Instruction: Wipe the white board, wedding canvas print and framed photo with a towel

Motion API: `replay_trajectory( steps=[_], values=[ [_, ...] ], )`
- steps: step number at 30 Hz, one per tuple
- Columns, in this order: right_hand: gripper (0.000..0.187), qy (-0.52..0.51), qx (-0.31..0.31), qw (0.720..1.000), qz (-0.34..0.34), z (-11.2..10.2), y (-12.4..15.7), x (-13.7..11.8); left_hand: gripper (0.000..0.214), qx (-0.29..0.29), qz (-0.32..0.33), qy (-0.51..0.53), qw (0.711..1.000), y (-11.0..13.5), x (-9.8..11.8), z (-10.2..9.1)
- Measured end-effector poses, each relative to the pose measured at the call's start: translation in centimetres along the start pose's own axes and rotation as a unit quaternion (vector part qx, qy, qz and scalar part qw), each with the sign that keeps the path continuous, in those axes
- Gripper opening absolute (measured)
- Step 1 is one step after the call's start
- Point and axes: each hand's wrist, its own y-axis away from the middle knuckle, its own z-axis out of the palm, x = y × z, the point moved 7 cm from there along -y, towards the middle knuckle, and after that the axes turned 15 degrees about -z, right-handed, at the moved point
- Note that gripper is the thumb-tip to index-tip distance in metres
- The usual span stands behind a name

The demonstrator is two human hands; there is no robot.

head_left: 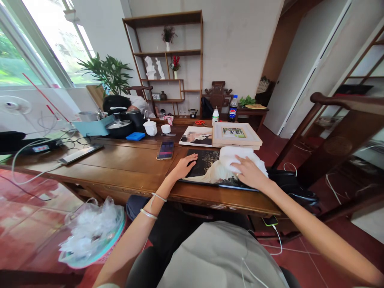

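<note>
A dark photo panel (204, 162) with a pale gown printed on it lies flat near the table's front edge. My left hand (183, 167) rests on its left side, fingers stretched out and holding nothing. On the panel's right part, my right hand (249, 173) presses a bunched white cloth (231, 156) against the surface. The cloth covers that part of the picture. Behind the panel are another photo panel (192, 137) and a light-framed picture (255, 138).
A phone (165, 150) lies left of the panel. Farther back stand a white teapot (150, 128), a cup (166, 129), red scissors (200, 122), a white bottle (215, 117) and a cola bottle (233, 109). A basket of plastic bags (120, 228) sits on the floor; a wooden chair (333, 148) stands right.
</note>
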Motion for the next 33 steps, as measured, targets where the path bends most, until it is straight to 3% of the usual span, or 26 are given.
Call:
replay_trajectory(
  steps=[5, 8, 10, 17, 20, 23, 30, 33],
  values=[
    [0.043, -0.047, -0.001, 0.996, -0.081, -1.2, 2.7, -8.6, 0.033, 0.001, 0.005, -0.005, 1.0, 0.0, -0.1, 0.0],
    [0.041, -0.059, -0.003, 0.992, -0.109, -1.6, 2.8, -9.9, 0.035, -0.005, 0.006, -0.009, 1.0, -0.1, -0.2, 0.1],
    [0.04, -0.059, 0.003, 0.994, -0.091, -1.6, 1.9, -8.1, 0.035, -0.007, 0.007, -0.008, 1.0, -0.1, -0.3, 0.1],
    [0.036, -0.031, -0.005, 1.0, -0.004, -0.7, -2.8, 3.8, 0.034, -0.003, 0.009, -0.004, 1.0, -0.1, -0.2, 0.0],
    [0.038, -0.027, 0.0, 0.999, 0.018, -0.2, -3.2, 5.4, 0.033, -0.001, 0.008, -0.002, 1.0, -0.1, -0.2, 0.0],
    [0.035, -0.011, -0.008, 1.0, -0.011, 0.2, -2.4, 2.6, 0.033, 0.001, 0.006, -0.005, 1.0, -0.1, -0.2, 0.1],
    [0.04, -0.054, -0.002, 0.996, -0.069, -0.8, 0.8, -9.5, 0.034, 0.0, 0.01, -0.023, 1.0, -0.1, -0.2, 0.1],
    [0.042, -0.071, -0.016, 0.993, -0.09, -0.8, 0.2, -10.8, 0.035, -0.003, 0.008, -0.02, 1.0, -0.1, -0.3, 0.2]
  ],
)
